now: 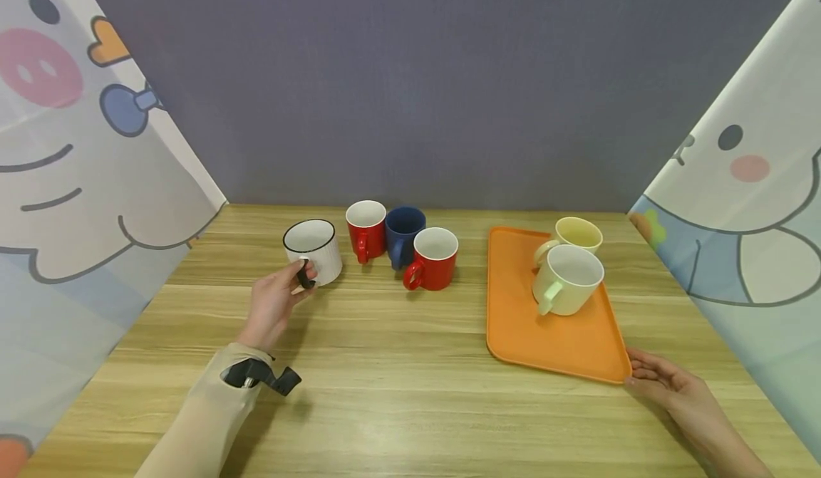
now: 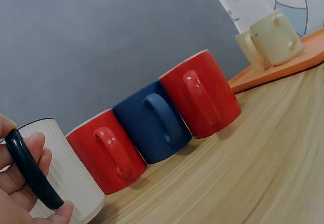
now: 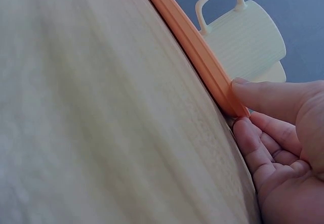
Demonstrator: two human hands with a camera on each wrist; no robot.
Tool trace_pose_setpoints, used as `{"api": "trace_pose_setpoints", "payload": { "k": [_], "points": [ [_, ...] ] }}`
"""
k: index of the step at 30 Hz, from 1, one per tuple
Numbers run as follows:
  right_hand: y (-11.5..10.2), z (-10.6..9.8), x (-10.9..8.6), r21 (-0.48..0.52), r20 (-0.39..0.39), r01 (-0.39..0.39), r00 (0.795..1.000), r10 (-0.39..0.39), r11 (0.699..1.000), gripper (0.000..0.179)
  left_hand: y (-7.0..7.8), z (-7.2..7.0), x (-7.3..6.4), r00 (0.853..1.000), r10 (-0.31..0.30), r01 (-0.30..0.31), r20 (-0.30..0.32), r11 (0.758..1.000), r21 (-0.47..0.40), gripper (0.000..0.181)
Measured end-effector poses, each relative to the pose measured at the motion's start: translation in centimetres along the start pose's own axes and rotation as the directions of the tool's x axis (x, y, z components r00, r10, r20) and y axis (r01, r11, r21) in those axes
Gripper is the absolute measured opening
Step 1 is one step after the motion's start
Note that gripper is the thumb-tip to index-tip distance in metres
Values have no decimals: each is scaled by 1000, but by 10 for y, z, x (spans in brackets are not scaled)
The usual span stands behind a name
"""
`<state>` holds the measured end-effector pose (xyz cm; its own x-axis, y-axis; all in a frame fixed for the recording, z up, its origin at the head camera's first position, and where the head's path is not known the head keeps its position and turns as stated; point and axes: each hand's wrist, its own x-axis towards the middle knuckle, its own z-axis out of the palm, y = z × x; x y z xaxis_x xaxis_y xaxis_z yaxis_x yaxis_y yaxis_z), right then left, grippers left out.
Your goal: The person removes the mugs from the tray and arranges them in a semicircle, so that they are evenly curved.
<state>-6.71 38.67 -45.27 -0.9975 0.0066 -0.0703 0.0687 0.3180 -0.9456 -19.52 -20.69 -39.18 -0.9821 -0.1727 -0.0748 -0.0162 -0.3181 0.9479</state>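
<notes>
Bare wood-grain tabletop (image 1: 410, 392) offers passage toward six o'clock — red cylindrical mugs (image 1: 441, 271) block twelve, a flat orange tray (image 1: 522, 335) three.

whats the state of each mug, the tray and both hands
white mug, upright, handle gripped
left red mug, upright
blue mug, upright
right red mug, upright
orange tray, bearing two mugs, corner pinched
yellow mug, upright on tray
pale green mug, upright on tray
left hand, gripping white mug's handle
right hand, pinching tray corner
</notes>
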Motion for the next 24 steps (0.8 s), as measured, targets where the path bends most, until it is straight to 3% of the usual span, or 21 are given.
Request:
{"api": "trace_pose_setpoints", "payload": {
  "k": [9, 24],
  "points": [
    [3, 0, -1, 38, -12, 41, 999, -40, 998, 45, -10, 9, 16, 999, -31, 31, -31, 1000, -7, 33],
    [3, 0, 0, 29, -3, 12, 1000, -12, 999, 44, -17, 19, 28, 999, 7, -7, -45, 1000, 2, 33]
  ]
}}
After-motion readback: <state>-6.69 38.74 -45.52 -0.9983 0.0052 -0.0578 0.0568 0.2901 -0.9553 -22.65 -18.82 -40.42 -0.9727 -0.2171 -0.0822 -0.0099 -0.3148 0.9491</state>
